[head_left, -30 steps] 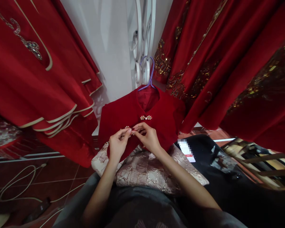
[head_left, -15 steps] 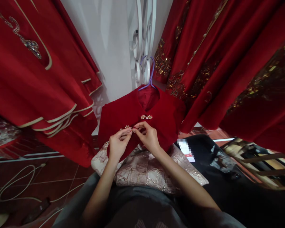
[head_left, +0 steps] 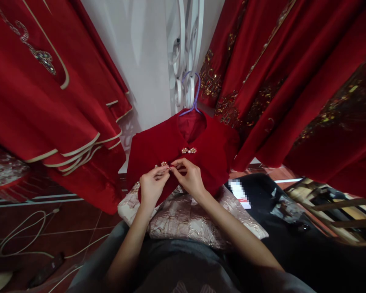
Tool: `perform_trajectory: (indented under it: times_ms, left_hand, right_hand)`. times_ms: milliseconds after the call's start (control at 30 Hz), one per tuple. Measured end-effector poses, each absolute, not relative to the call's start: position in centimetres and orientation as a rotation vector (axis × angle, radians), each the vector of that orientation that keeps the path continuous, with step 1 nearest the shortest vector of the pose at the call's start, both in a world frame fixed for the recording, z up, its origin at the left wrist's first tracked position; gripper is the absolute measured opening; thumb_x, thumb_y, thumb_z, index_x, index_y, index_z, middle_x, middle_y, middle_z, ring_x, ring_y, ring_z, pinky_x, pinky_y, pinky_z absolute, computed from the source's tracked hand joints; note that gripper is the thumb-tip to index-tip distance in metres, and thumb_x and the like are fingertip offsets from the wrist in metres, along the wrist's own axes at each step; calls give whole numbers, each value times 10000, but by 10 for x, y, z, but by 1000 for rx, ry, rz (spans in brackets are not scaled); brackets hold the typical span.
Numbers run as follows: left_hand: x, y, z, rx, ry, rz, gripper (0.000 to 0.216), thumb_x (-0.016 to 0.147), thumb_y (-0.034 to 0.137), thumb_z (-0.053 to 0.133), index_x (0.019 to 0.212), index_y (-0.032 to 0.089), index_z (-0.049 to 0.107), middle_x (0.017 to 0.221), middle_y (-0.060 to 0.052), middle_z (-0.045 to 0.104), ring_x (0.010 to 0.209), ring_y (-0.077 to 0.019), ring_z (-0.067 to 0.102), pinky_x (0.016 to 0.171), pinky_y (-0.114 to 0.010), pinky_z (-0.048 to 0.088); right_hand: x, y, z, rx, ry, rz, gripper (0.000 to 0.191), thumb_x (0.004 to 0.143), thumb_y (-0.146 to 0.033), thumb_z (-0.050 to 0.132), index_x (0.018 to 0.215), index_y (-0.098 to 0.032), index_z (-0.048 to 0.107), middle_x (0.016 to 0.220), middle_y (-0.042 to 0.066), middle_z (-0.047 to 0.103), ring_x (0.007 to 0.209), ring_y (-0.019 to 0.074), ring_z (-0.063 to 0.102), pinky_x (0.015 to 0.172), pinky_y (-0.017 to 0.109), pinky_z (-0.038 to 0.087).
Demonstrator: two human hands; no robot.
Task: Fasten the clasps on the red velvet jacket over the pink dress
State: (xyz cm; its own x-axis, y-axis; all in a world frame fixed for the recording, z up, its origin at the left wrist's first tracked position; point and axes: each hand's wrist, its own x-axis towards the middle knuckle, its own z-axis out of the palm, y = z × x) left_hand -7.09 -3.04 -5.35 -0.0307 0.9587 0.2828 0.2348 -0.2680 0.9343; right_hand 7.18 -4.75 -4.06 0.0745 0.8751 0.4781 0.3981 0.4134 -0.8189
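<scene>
A red jacket (head_left: 149, 142) with a matching lining hangs on a purple hanger (head_left: 196, 99) in front of me. A pearl-and-gold clasp (head_left: 189, 150) sits fastened below its neckline. Lower down, part of a second pearl clasp (head_left: 163, 164) shows above my left fingers. My left hand (head_left: 151, 186) pinches the jacket's front beside that clasp. Fingertip to fingertip with it, my right hand (head_left: 189, 179) is closed in a pinch on the front edge. The small piece between the fingertips is mostly hidden. Under both wrists, a pale pink brocade cushion or cloth (head_left: 177, 221) lies on my lap.
Red gowns (head_left: 64, 110) with cream trim hang at left, and sequinned red gowns (head_left: 262, 93) at right. A white scrolled metal stand (head_left: 178, 53) rises behind the hanger. A phone (head_left: 240, 195) lies on a black surface at right. White cables (head_left: 21, 254) cross the tiled floor.
Both hands stay at the same spot on the jacket, with only slight finger movement. The view has shifted a little.
</scene>
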Motion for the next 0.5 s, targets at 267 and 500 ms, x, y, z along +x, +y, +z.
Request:
perform_trajectory:
  times_ms: [267, 500]
  left_hand:
    - [-77, -31, -46, 1735, 1321, 1300, 178, 746, 302, 684, 851, 172, 744, 835, -52, 762, 714, -191, 726, 709, -309, 605]
    - [-75, -28, -51, 1676, 1263, 1320, 203, 773, 318, 660, 881, 158, 720, 879, -66, 754, 785, -184, 718, 745, -293, 588]
  right_hand:
    - [71, -47, -40, -1208, -1576, 486, 102, 883, -231, 545, 933, -202, 628, 914, 31, 657, 802, 129, 619, 746, 251, 576]
    - [75, -43, -39, -1151, -1610, 529, 100, 899, -246, 538, 943, -199, 614, 941, 30, 655, 846, 126, 628, 785, 255, 570]
